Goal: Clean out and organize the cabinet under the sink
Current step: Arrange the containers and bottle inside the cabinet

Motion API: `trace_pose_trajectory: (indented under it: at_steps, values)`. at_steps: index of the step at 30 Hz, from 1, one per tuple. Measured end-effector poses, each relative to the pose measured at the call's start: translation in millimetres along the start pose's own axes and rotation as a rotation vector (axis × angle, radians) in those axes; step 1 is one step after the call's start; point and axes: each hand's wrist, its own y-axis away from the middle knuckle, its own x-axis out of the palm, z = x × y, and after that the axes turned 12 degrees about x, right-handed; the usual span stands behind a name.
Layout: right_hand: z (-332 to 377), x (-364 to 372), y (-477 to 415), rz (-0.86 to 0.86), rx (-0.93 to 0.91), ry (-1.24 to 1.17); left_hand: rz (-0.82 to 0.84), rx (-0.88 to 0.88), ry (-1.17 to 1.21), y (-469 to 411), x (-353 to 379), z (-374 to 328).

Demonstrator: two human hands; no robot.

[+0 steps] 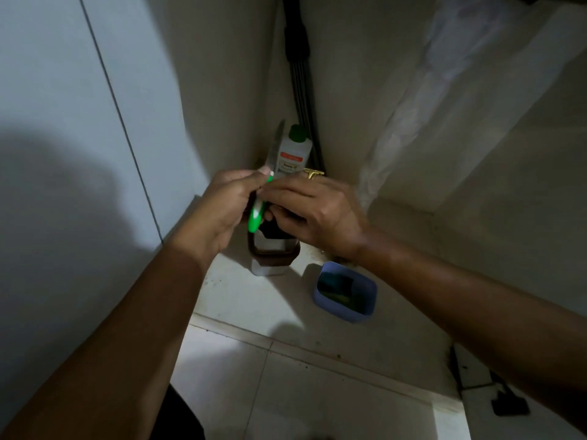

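Left hand [222,204] grips a green-and-white plastic-handled knife [256,215] over the brown-rimmed clear container [273,260] (likely its holder); right hand [314,211] pinches the handle, apparently steadying it.

Dim cream walls [222,74], pale tiled floor [286,376], shadowed corner

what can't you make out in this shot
Head view:
- knife handle: hidden behind the left hand.
- green tool head: covered by fingers.
- bottle label: blurred; base behind the hands.
- jar top: covered by the right hand.
- tub contents: too dark.
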Motion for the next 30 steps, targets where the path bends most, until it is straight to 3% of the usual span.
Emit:
trace_pose_trajectory:
  at_steps: [3,5,7,10,12,14,18,21,26,30]
  values:
    - [-14,-9,18,-0.016,0.159,-0.085,-0.147,0.033,-0.150,-7,-4,9]
    - [-25,-14,44,0.072,0.310,-0.072,-0.221,0.043,-0.278,-8,-7,18]
    - [-35,-15,75,0.333,0.499,0.001,-0.257,0.043,-0.478,-8,-10,29]
    - [-45,-9,121,0.878,0.752,0.195,-0.305,0.025,-0.713,-8,-14,39]
    - [-48,-5,143,1.080,0.824,0.274,-0.336,0.012,-0.713,-8,-15,41]
    - [-49,-1,155,1.154,0.874,0.286,-0.328,-0.014,-0.722,-6,-15,44]
    - [-50,4,155,1.105,0.954,0.258,-0.325,-0.114,-0.687,-4,-17,55]
    - [-61,-6,129,0.934,1.044,0.125,-0.385,-0.177,-0.606,-5,-18,60]
    - [-65,-35,55,0.615,0.984,0.283,-0.406,-0.210,-0.539,-6,-22,66]
    - [-59,-45,9,0.463,0.952,-0.049,-0.411,-0.237,-0.448,-9,-23,71]
